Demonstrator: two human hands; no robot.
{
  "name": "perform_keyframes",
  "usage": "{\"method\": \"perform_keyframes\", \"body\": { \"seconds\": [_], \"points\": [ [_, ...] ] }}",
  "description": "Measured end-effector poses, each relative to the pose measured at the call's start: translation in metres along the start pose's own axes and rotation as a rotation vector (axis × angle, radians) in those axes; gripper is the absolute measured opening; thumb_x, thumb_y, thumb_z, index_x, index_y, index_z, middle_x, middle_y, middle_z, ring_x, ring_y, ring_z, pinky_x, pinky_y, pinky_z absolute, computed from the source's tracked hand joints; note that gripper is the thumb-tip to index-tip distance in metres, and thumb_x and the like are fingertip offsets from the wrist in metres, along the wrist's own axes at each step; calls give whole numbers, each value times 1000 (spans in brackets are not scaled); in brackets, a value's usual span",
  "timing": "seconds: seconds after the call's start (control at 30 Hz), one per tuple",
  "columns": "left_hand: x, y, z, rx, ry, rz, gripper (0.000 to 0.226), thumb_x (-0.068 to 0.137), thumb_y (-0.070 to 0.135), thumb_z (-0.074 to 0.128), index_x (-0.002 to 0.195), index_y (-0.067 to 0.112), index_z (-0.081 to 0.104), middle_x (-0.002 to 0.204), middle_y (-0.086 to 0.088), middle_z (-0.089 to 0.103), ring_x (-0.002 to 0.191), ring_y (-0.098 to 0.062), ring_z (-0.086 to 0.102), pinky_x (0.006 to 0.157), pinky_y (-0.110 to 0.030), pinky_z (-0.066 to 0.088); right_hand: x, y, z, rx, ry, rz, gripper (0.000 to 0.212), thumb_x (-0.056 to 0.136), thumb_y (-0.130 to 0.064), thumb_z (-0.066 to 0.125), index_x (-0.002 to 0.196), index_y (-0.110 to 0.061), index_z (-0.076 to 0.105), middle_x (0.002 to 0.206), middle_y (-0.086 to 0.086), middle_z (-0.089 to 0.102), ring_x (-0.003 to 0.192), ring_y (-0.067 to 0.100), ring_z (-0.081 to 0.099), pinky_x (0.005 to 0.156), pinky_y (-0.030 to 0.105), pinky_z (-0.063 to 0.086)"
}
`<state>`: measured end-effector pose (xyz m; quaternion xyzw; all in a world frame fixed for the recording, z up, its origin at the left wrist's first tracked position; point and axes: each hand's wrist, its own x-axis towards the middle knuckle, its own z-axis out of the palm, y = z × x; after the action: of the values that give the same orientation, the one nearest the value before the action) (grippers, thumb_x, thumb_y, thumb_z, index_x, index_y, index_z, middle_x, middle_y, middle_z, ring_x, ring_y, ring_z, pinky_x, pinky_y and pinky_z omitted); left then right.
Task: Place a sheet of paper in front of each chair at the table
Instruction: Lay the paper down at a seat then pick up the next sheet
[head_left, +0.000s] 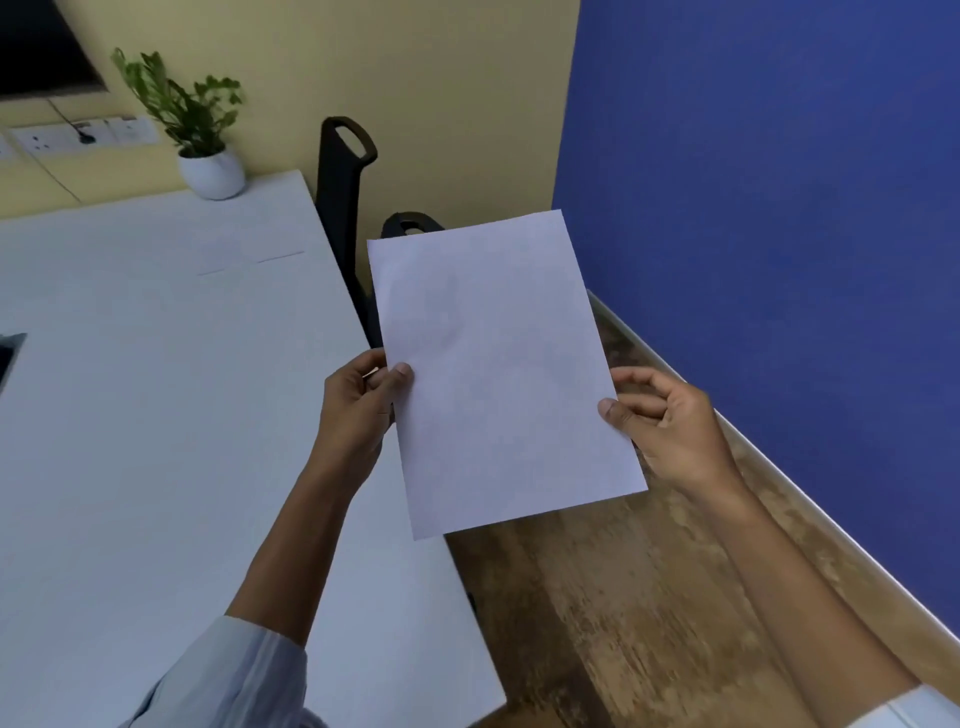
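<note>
Here both hands (358, 410) (670, 426) pinching paper (498, 374) beside white table (156, 415); blue wall (779, 208) right.

Matt white paper sheet (498, 374), smooth matt table (156, 415), worn wood floor (649, 597).

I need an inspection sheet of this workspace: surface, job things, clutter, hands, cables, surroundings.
Surface: white table, mostly bare; a faint sheet outline may lie near the far edge.
Job things: paper held in the air past the table's right edge; two black chairs beside that edge.
Clutter: potted plant at the far corner; dark object at the left edge.
Hands: left hand and right hand pinch the paper's sides.
Cables: cord plugged into wall sockets.
Surroundings: yellow wall, blue wall, wooden floor.
</note>
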<state>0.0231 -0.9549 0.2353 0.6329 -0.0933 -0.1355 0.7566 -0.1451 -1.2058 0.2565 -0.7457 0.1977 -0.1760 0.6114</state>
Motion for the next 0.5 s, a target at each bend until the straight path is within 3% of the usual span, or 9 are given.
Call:
{"method": "perform_keyframes", "body": {
  "seconds": [0.1, 0.23, 0.4, 0.5],
  "points": [
    [33, -1, 17, -14, 111, 33, 16, 95, 10, 62, 109, 13, 69, 97, -6, 78, 93, -22, 74, 77, -29, 59, 67, 1, -12, -5, -112, -39, 26, 87, -14, 75, 107, -28, 66, 90, -11, 80, 80, 10, 77, 60, 18, 58],
    [67, -4, 33, -16, 283, 91, 20, 94, 10, 63, 113, 15, 66, 92, -8, 79, 89, -22, 74, 76, -32, 60, 160, 3, -15, 8, -281, -99, 30, 86, -15, 76, 108, -32, 66, 94, -6, 80, 83, 15, 78, 66, 26, 62],
    [89, 3, 54, 61, 598, 207, 44, 89, 8, 66, 124, 31, 54, 95, -10, 77, 83, -18, 74, 65, -26, 57, 260, -9, 7, -15, -512, -194, 33, 85, -9, 77, 106, -32, 67, 96, -2, 79, 86, 14, 77, 74, 31, 63],
    [101, 16, 57, 186, 807, 285, 49, 85, 13, 65, 122, 39, 46, 102, -8, 71, 87, -16, 72, 67, -26, 58, 313, -25, 38, -38, -633, -271, 28, 85, -9, 77, 103, -30, 71, 103, -1, 76, 90, 13, 75, 87, 34, 61]
  ]
}}
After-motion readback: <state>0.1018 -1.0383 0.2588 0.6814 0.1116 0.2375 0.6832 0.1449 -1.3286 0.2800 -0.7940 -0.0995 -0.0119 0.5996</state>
